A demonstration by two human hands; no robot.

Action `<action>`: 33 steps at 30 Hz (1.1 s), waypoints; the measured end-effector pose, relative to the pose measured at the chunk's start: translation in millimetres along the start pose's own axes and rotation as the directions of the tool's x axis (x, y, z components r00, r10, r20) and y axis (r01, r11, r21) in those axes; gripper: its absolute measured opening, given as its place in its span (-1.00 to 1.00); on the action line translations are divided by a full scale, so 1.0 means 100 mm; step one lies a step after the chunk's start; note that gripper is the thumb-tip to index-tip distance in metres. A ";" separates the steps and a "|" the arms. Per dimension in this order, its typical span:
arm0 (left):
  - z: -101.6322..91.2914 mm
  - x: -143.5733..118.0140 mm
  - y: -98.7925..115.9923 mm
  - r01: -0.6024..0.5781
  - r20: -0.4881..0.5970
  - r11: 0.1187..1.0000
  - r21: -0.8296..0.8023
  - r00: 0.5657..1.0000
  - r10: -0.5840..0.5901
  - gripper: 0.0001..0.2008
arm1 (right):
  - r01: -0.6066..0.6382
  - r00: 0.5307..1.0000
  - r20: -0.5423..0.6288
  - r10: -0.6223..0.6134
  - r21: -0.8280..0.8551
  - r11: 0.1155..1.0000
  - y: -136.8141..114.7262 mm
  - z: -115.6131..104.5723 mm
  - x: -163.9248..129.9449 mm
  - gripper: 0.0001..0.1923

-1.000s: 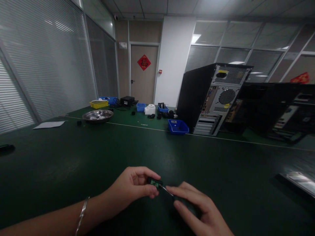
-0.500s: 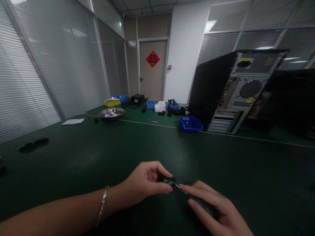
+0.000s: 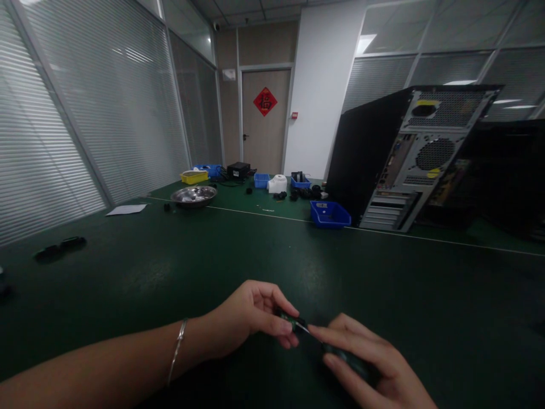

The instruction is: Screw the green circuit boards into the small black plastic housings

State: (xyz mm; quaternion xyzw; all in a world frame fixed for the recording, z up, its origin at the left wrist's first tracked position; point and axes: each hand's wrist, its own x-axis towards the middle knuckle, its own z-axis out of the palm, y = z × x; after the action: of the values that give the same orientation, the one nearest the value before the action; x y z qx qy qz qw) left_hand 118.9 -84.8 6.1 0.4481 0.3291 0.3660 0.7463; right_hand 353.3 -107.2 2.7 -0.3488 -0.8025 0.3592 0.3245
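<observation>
Left hand (image 3: 251, 312) pinching small part (image 3: 291, 320); right hand (image 3: 377, 349) gripping tool (image 3: 349, 362) (silver shaft).

Single head-worn view, forward and down, left hand (image 3: 252, 315) and right hand (image 3: 378, 353) close, door (image 3: 264, 132) far across the table (image 3: 204, 255).

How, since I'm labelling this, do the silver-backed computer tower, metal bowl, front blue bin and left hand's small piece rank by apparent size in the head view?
1. Computer tower
2. Metal bowl and blue bin: too alike to rank
3. Small piece, partly hidden by left hand
</observation>
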 end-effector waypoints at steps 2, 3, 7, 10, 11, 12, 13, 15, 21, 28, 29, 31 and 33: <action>-0.01 0.01 -0.01 0.008 0.004 1.000 -0.012 1.000 -0.008 -0.77 | 0.017 1.000 0.012 -0.017 -0.008 1.000 0.02 0.00 0.00 -0.60; -0.02 0.01 -0.02 0.011 0.009 1.000 -0.019 1.000 -0.011 -0.77 | 0.020 1.000 0.025 -0.020 -0.012 1.000 0.03 0.00 0.00 -0.59; -0.02 0.01 -0.02 0.013 0.019 0.999 -0.045 1.000 -0.012 -0.75 | 0.027 0.999 0.047 -0.026 -0.019 0.999 0.05 -0.01 0.00 -0.58; 0.02 -0.01 0.00 -0.012 -0.014 1.000 -0.027 1.000 0.012 -0.75 | 0.011 0.998 0.057 -0.009 -0.024 1.000 0.03 -0.01 0.01 -0.60; 0.03 -0.02 0.00 -0.018 -0.026 1.000 -0.019 1.000 0.017 -0.75 | 0.003 0.998 0.064 -0.002 -0.024 1.000 0.01 -0.01 0.01 -0.60; 0.04 -0.02 0.00 -0.019 -0.035 1.000 -0.014 0.999 0.019 -0.75 | 0.000 0.997 0.074 0.002 -0.024 1.000 0.00 -0.01 0.02 -0.61; 0.05 -0.03 0.00 -0.019 -0.041 1.000 -0.012 0.999 0.018 -0.75 | 0.000 0.997 0.080 0.002 -0.023 1.000 0.00 -0.02 0.02 -0.61; 0.05 -0.03 0.00 -0.006 -0.030 1.000 -0.020 1.000 0.006 -0.74 | 0.004 0.997 0.082 -0.004 -0.010 1.000 -0.01 -0.02 0.01 -0.61; 0.05 -0.04 0.02 0.002 0.020 0.999 -0.050 1.000 -0.001 -0.74 | 0.028 0.997 0.067 -0.029 0.004 1.000 0.05 0.00 0.00 -0.59; 0.04 -0.02 0.02 -0.072 -0.106 0.994 -0.079 0.992 0.064 -0.63 | 0.015 0.999 -0.040 -0.015 0.005 1.000 0.03 0.00 0.00 -0.64; 0.03 -0.01 0.01 -0.080 -0.112 0.995 -0.066 0.991 0.072 -0.63 | 0.013 0.999 -0.047 -0.013 0.002 1.000 0.02 -0.01 0.00 -0.65; 0.00 0.00 -0.01 -0.093 -0.104 0.996 -0.015 0.990 0.091 -0.64 | 0.004 0.999 -0.052 -0.005 -0.004 1.000 0.00 -0.01 0.00 -0.66; -0.01 0.00 -0.01 -0.105 -0.082 0.993 0.048 0.991 0.109 -0.66 | -0.002 0.998 -0.057 0.002 -0.007 1.000 -0.01 -0.02 -0.01 -0.67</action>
State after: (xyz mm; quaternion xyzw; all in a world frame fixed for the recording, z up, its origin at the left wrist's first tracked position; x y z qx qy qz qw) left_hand 118.2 -84.8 4.7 0.4656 0.3437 0.4167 0.7011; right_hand 355.0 -107.2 4.1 -0.3609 -0.7937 0.3468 0.3457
